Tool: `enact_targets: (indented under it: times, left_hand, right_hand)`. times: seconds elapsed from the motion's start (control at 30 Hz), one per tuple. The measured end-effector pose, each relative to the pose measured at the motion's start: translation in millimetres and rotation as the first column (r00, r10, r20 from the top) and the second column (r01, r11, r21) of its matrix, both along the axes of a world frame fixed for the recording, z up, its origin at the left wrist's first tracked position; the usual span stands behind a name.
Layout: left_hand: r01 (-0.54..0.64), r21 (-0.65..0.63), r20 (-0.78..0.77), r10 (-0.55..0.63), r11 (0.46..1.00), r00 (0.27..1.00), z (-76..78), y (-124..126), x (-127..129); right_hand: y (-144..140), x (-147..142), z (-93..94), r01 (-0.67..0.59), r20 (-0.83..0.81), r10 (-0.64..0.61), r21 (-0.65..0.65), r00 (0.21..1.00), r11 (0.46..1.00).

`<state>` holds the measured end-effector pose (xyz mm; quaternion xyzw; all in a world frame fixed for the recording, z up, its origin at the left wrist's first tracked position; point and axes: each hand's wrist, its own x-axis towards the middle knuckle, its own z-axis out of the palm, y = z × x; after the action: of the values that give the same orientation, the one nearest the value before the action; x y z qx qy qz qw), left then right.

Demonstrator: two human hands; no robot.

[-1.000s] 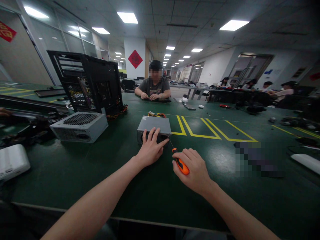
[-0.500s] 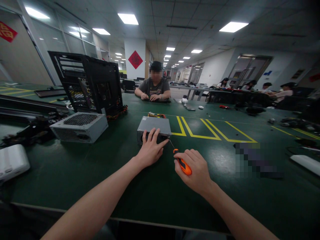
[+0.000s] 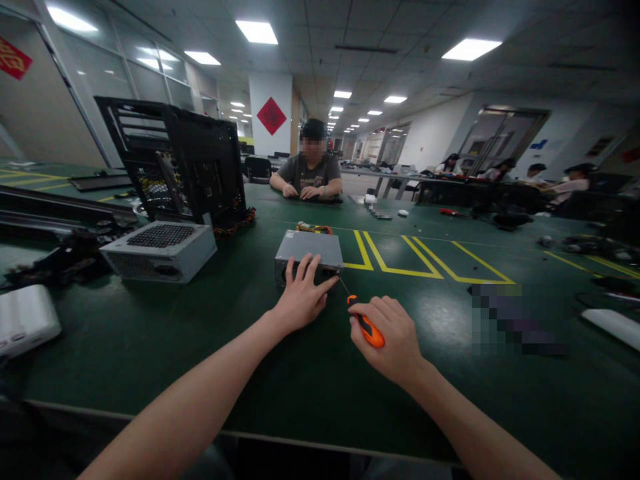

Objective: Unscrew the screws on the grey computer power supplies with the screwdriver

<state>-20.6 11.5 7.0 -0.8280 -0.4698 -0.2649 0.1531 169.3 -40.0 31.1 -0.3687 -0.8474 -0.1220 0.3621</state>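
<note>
A grey computer power supply [image 3: 313,248] rests on the green table in front of me, its wires [image 3: 315,229] bunched behind it. Spread over its near face and top edge are the fingers of my left hand [image 3: 301,293], one fingertip close to the right corner. My right hand [image 3: 389,337] is wrapped round the orange and black handle of a screwdriver [image 3: 371,331]. The thin shaft slants up and left to that right corner of the power supply; the tip's exact contact is too small to make out.
Left of me stand a second power supply [image 3: 163,250], an open black computer case [image 3: 195,167] and a white box-like device [image 3: 27,320]. A person [image 3: 311,170] sits across the table [image 3: 280,393]. Yellow tape lines [image 3: 410,273] mark the right side, near a blurred-out object [image 3: 515,320].
The view has shifted very slightly. Both hands, the screwdriver and the power supply keep almost the same positions.
</note>
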Motion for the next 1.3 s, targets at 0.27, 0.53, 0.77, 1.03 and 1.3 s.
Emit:
enact_targets:
  times: [0.27, 0.53, 0.77, 1.03, 1.3]
  left_hand:
    - [0.008, -0.002, 0.007, -0.008, 1.0, 1.0, 0.3, -0.2, -0.7]
    - [0.01, -0.008, 0.003, -0.01, 1.0, 1.0, 0.5, -0.7, -1.4]
    - [0.008, 0.002, -0.005, -0.008, 1.0, 1.0, 1.0, 0.2, -1.1]
    - [-0.002, 0.005, -0.012, 0.002, 1.0, 1.0, -0.5, 0.8, -1.1]
    - [-0.004, 0.0, -0.028, 0.004, 1.0, 1.0, -0.1, 0.5, -1.3]
  right_hand:
    - [0.6, -1.3, -0.8, 0.009, 0.02, -0.009, -0.02, 1.0, 1.0]
    - [1.2, -3.1, -3.6, 0.016, 0.049, -0.016, -0.012, 0.999, 1.0]
    - [0.3, -4.2, -4.0, 0.027, 0.053, -0.028, 0.017, 0.998, 0.999]
    - [-3.3, -5.8, 0.1, 0.054, 0.095, -0.053, -0.006, 0.994, 0.999]
    - [-0.1, -4.3, -6.7, 0.05, 0.039, -0.05, 0.017, 0.998, 0.999]
